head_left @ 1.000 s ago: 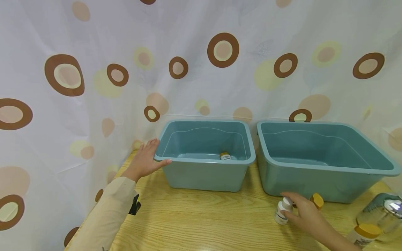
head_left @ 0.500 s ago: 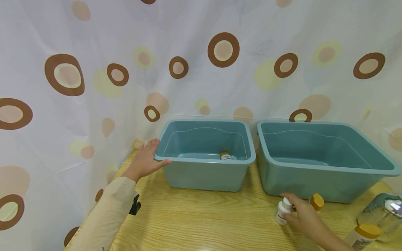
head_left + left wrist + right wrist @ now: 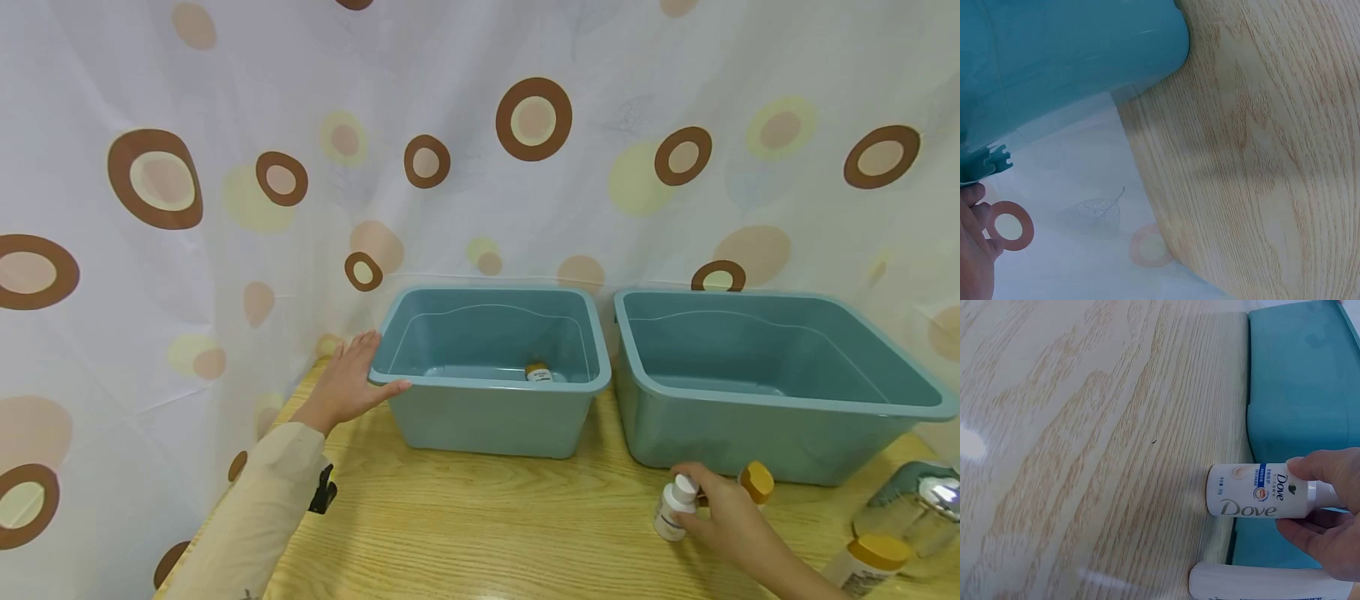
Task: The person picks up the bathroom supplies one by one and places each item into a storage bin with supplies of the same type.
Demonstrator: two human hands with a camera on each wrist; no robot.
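My right hand pinches a small white Dove bottle near its cap, thumb on one side and fingers on the other. In the head view the Dove bottle stands low in front of the right blue bin, leaning slightly. My left hand rests at the front left corner of the left blue bin, its thumb across the front rim and its fingers spread along the side. Left-hand fingers also touch that bin in the left wrist view. A white jar with an orange cap lies inside.
Behind my right hand stands an orange-capped container, partly hidden. Farther right are another orange-capped bottle and a shiny silvery container. A white bottle shows beside the Dove bottle. A patterned curtain hangs behind the bins.
My right hand's thumb has shifted slightly on the Dove bottle, which has moved a little towards me and tilted slightly. My left hand has kept its place.
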